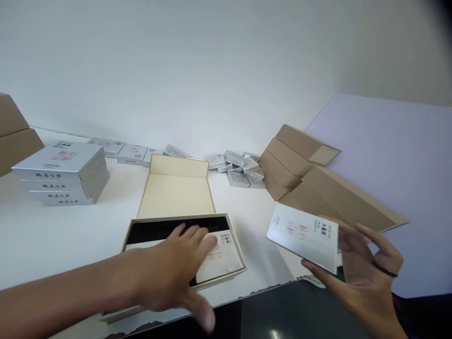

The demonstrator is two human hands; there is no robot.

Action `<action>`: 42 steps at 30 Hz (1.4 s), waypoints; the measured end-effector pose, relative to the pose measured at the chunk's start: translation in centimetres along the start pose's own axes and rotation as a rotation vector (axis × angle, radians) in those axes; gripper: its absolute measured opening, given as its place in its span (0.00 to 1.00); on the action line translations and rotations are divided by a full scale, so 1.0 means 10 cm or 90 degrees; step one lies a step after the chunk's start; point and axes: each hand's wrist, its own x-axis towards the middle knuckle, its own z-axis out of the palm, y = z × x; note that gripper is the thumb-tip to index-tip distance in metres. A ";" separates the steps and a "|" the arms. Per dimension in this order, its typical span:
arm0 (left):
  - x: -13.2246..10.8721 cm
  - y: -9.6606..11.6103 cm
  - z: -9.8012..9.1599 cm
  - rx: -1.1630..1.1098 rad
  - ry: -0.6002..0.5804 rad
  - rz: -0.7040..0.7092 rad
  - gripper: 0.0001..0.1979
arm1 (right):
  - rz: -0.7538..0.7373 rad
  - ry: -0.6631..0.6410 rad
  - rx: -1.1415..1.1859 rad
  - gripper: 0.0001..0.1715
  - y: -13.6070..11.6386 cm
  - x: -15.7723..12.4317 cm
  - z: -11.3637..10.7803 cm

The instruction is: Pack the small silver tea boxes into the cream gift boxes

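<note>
An open gift box (236, 242) with a cream lid (176, 190) folded back and a black inside lies in front of me. A white printed box (221, 263) sits in its right part; another white box (141, 245) shows at the left, mostly hidden by my arm. My left hand (176, 263) reaches over the gift box, fingers extended into it and thumb spread away. Off to the right, my right hand (363, 268) grips a white box with red and black print (303, 235) by its right end, tilted in the air above the table edge.
At the left rises a stack of larger silver-white boxes (65, 172). Several flat boxes (132, 153) line the wall, and a pile of small boxes (243, 167) lies at back centre. Brown cartons (310, 183) stand open at the right; another brown carton (16, 134) is far left.
</note>
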 end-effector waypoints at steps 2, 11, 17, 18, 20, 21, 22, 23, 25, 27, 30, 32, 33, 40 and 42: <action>0.07 0.02 -0.05 0.026 -0.077 0.015 0.50 | -0.028 -0.003 0.071 0.46 -0.12 0.03 0.06; -0.65 -0.23 -0.07 0.082 0.118 -0.178 0.56 | -0.075 -0.749 -0.028 0.27 -0.49 0.36 0.87; -0.70 -0.26 0.05 0.049 0.135 -0.164 0.49 | -0.116 -0.884 -0.028 0.41 -0.80 0.65 1.15; -0.63 -0.25 0.06 0.038 0.128 -0.160 0.50 | -0.146 -0.896 -0.035 0.46 -0.84 0.64 1.20; -0.49 -0.21 0.05 0.022 0.103 -0.161 0.51 | -0.169 -0.931 -0.063 0.51 -0.90 0.62 1.28; -0.42 -0.19 0.04 0.019 0.087 -0.167 0.50 | -0.162 -0.945 -0.081 0.52 -0.92 0.61 1.32; -0.37 -0.17 0.04 0.020 0.070 -0.177 0.49 | -0.150 -0.955 -0.098 0.53 -0.93 0.60 1.35; -0.34 -0.16 0.03 0.021 0.054 -0.187 0.48 | -0.138 -0.964 -0.107 0.53 -0.93 0.59 1.36; -0.31 -0.13 0.02 0.031 0.041 -0.199 0.48 | -0.118 -0.982 -0.100 0.49 -0.93 0.59 1.37; -0.32 -0.12 0.01 0.045 0.041 -0.201 0.49 | -0.083 -0.997 -0.082 0.41 -0.93 0.58 1.38; -0.36 -0.09 -0.03 0.052 0.024 -0.215 0.47 | -0.079 -1.014 -0.101 0.35 -0.93 0.55 1.40; -0.36 -0.05 -0.07 0.058 0.003 -0.225 0.46 | -0.137 -1.013 -0.122 0.37 -0.92 0.53 1.43; -0.35 -0.03 -0.09 0.066 -0.007 -0.229 0.47 | -0.171 -1.008 -0.126 0.37 -0.91 0.53 1.45; -0.31 0.06 -0.11 0.122 -0.058 -0.202 0.51 | -0.261 -0.984 -0.114 0.28 -0.88 0.53 1.49; -0.37 0.06 -0.15 0.096 -0.060 -0.197 0.53 | -0.256 -0.975 -0.113 0.29 -0.88 0.51 1.48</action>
